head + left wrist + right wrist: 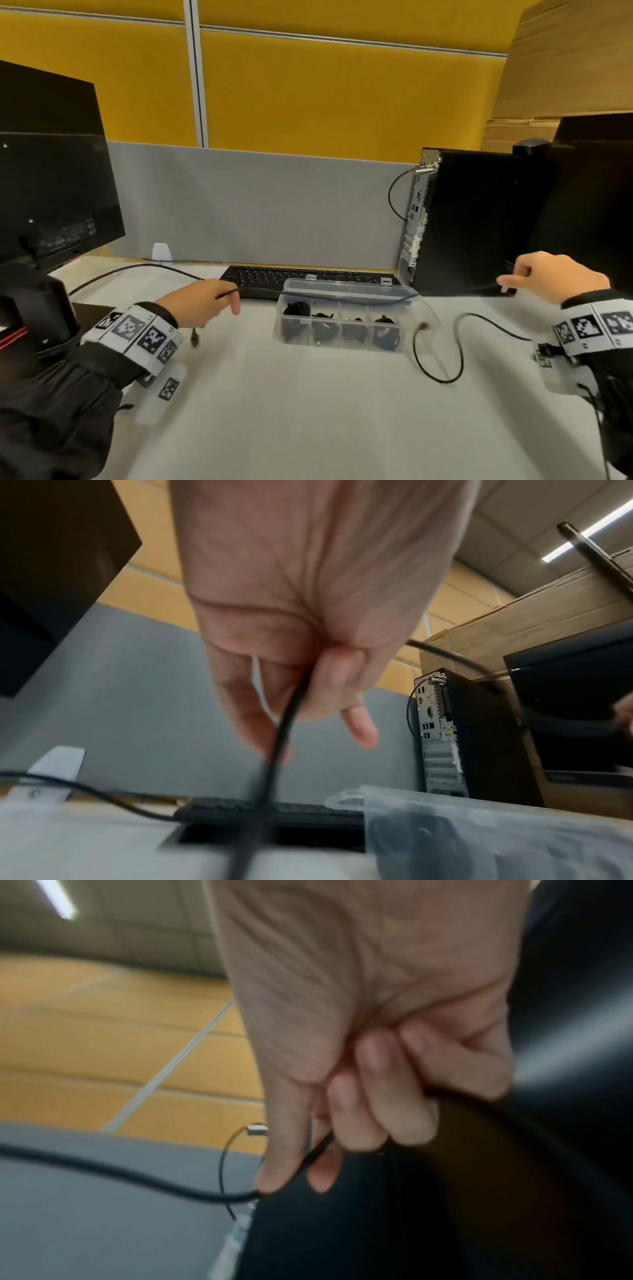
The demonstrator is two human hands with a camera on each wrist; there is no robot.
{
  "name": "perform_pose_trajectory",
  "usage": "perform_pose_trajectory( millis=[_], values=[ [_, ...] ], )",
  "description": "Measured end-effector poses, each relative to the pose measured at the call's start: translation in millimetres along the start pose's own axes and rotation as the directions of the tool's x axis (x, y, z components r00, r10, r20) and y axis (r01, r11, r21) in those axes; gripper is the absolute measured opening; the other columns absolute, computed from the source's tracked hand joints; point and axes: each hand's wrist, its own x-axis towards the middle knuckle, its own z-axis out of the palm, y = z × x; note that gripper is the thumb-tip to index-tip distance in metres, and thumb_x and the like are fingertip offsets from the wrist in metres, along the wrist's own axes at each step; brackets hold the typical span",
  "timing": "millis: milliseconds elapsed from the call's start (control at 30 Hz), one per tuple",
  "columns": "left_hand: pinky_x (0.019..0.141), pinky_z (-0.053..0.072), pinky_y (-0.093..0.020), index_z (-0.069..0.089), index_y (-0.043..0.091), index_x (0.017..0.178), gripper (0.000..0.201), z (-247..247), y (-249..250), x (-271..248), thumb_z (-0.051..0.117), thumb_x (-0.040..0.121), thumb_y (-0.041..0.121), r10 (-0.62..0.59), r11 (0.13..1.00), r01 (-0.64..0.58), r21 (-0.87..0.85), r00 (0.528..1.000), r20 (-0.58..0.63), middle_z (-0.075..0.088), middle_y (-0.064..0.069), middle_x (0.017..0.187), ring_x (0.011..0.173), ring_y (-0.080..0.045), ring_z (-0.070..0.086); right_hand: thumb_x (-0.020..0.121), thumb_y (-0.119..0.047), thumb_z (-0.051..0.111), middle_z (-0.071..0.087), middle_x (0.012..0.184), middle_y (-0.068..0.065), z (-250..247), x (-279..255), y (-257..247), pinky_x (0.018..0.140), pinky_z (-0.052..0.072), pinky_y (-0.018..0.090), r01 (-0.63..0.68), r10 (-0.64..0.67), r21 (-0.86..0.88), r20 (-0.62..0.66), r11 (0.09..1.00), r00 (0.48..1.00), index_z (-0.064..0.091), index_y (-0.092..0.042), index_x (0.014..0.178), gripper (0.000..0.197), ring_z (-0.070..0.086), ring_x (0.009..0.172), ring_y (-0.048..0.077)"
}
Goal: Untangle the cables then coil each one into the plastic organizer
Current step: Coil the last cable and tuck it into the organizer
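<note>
A clear plastic organizer (280, 320) stands open mid-table, with a coiled black cable in each of its compartments. One thin black cable (260, 290) is stretched above its lid between my two hands. My left hand (205, 301) pinches it left of the organizer, and a short plug end (195, 340) dangles below. In the left wrist view the cable (291, 718) runs out from between the curled fingers (359, 731). My right hand (548, 277) is raised in front of the PC tower, fingers (377, 1110) curled round the cable (315, 1153). A loose black loop (445, 370) lies on the table right of the organizer.
A black keyboard (291, 275) lies behind the organizer, its lead (137, 266) arcing to the left. A black PC tower (472, 222) stands back right and a monitor (51, 192) back left. A grey partition (257, 205) closes the back; the white table (308, 411) lies near me.
</note>
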Motion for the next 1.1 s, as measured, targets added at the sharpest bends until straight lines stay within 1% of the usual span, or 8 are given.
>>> perform_pose_trajectory(
  millis=[233, 400, 500, 600, 667, 867, 1000, 1100],
  values=[
    [0.039, 0.036, -0.016, 0.056, 0.019, 0.087, 0.01, 8, 45, -5, 0.05, 0.094, 0.023, 0.167, 0.958, -0.174, -0.227, 0.985, -0.05, 0.042, 0.005, 0.066, 0.043, -0.003, 0.038, 0.087, -0.052, 0.053, 0.053, 0.119, 0.008, 19, -19, -40, 0.089, 0.045, 0.042, 0.152, -0.154, -0.095, -0.013, 0.984, 0.988, 0.048, -0.023, 0.124, 0.048, 0.048, 0.114, 0.028],
    [0.044, 0.031, -0.011, 0.055, 0.017, 0.082, 0.023, 4, 86, -18, 0.04, 0.098, 0.024, 0.361, 0.812, -0.395, -0.429, 0.919, -0.162, 0.039, 0.01, 0.059, 0.043, 0.001, 0.037, 0.084, -0.059, 0.045, 0.047, 0.137, -0.004, 12, -83, -130, 0.105, 0.037, 0.035, 0.638, -0.695, 0.468, -0.067, 0.612, 0.716, 0.034, -0.031, 0.14, 0.064, 0.038, 0.129, 0.012],
    [0.047, 0.029, -0.017, 0.054, 0.014, 0.078, 0.025, -2, 102, -30, 0.045, 0.097, 0.026, 0.443, 0.622, -0.469, -0.627, 0.871, -0.213, 0.035, 0.011, 0.052, 0.047, -0.006, 0.03, 0.094, -0.043, 0.045, 0.06, 0.113, -0.006, 16, -111, -164, 0.088, 0.046, 0.025, 0.634, -0.811, 0.679, -0.095, 0.371, 0.577, 0.047, -0.024, 0.12, 0.033, 0.055, 0.101, 0.007],
    [0.047, 0.028, -0.018, 0.059, 0.013, 0.08, 0.023, -14, 99, -37, 0.048, 0.09, 0.03, 0.416, 0.424, -0.458, -0.782, 0.865, -0.281, 0.028, 0.008, 0.054, 0.048, -0.009, 0.024, 0.099, -0.026, 0.039, 0.051, 0.059, -0.005, 7, -104, -161, 0.072, 0.052, 0.033, 0.457, -0.753, 0.874, -0.187, 0.165, 0.631, 0.051, -0.012, 0.085, 0.023, 0.054, 0.057, 0.013],
    [0.048, 0.023, -0.021, 0.061, 0.016, 0.075, 0.026, -22, 93, -37, 0.046, 0.09, 0.032, 0.39, 0.31, -0.414, -0.856, 0.876, -0.283, 0.025, 0.009, 0.053, 0.047, -0.008, 0.02, 0.099, -0.022, 0.038, 0.035, 0.052, -0.006, 0, -96, -155, 0.053, 0.048, 0.027, 0.409, -0.693, 0.908, -0.235, 0.095, 0.682, 0.052, -0.013, 0.08, 0.025, 0.038, 0.046, 0.008],
    [0.04, 0.032, -0.014, 0.075, 0.016, 0.09, 0.027, -26, 115, -39, 0.054, 0.079, 0.029, 0.423, -0.034, -0.383, -0.923, 0.831, -0.361, 0.065, 0.0, 0.077, 0.051, -0.006, 0.045, 0.1, -0.028, 0.04, 0.036, 0.053, -0.007, 3, -79, -171, 0.049, 0.028, 0.024, 0.685, -0.408, 0.67, -0.561, 0.287, 0.72, 0.054, -0.019, 0.09, 0.02, 0.032, 0.048, 0.008],
    [0.052, 0.047, -0.016, 0.066, 0.008, 0.103, 0.026, -24, 118, -35, 0.048, 0.085, 0.014, 0.251, -0.098, -0.481, -0.871, 0.836, -0.489, 0.069, -0.007, 0.112, 0.085, -0.012, 0.066, 0.099, -0.04, 0.03, 0.044, 0.057, -0.007, 21, -81, -182, 0.056, 0.042, 0.036, 0.717, -0.587, 0.406, -0.412, 0.567, 0.697, 0.051, -0.029, 0.11, 0.026, 0.048, 0.056, 0.017],
    [0.076, 0.055, -0.022, 0.06, 0.003, 0.105, 0.021, -22, 107, -25, 0.042, 0.094, 0.009, 0.075, -0.203, -0.521, -0.829, 0.836, -0.544, 0.067, -0.013, 0.114, 0.102, -0.021, 0.066, 0.099, -0.046, 0.027, 0.064, 0.08, -0.004, 29, -84, -184, 0.064, 0.051, 0.037, 0.729, -0.667, 0.299, -0.294, 0.616, 0.684, 0.049, -0.036, 0.117, 0.031, 0.062, 0.075, 0.021]
  ],
)
